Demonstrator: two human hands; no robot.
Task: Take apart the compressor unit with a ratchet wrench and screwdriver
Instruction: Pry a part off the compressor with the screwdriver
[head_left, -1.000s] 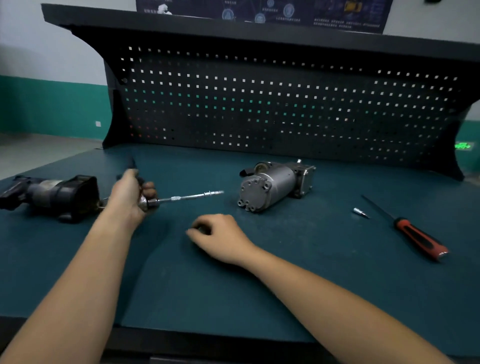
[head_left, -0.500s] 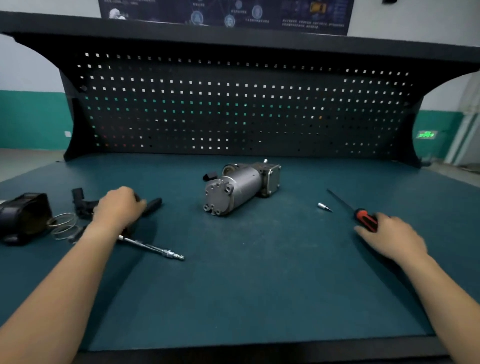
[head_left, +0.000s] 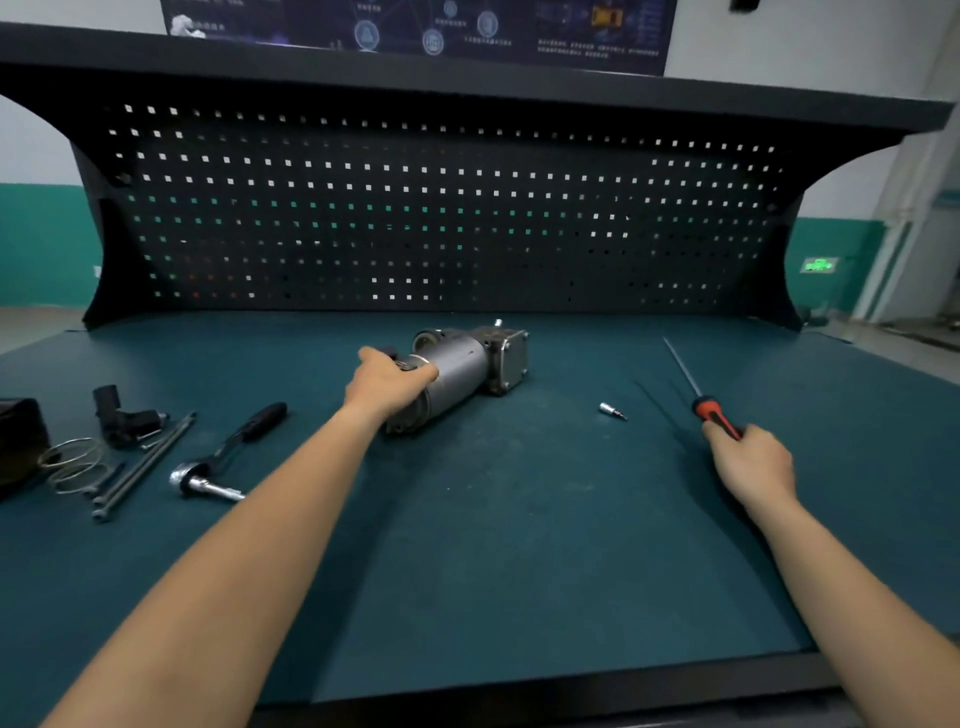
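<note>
At twelve o'clock on the bench (head_left: 519, 545), your left hand (head_left: 387, 384) is gripping the near end of the compressor (head_left: 467, 366) with curled fingers (head_left: 421, 372) while your right hand (head_left: 753, 462), at three o'clock, is clasping the screwdriver (head_left: 714, 411), so you seem to be starting the screwdriver step, which needs the unit held steady.

Teal bench mat (head_left: 519, 545), grey compressor unit (head_left: 460, 371), red-and-black screwdriver (head_left: 714, 413) handle, black pegboard (head_left: 441, 223) (square holes in rows).

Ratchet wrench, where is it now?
Head view, left side: the ratchet wrench lies on the mat between the long bolts and the left forearm.
</note>
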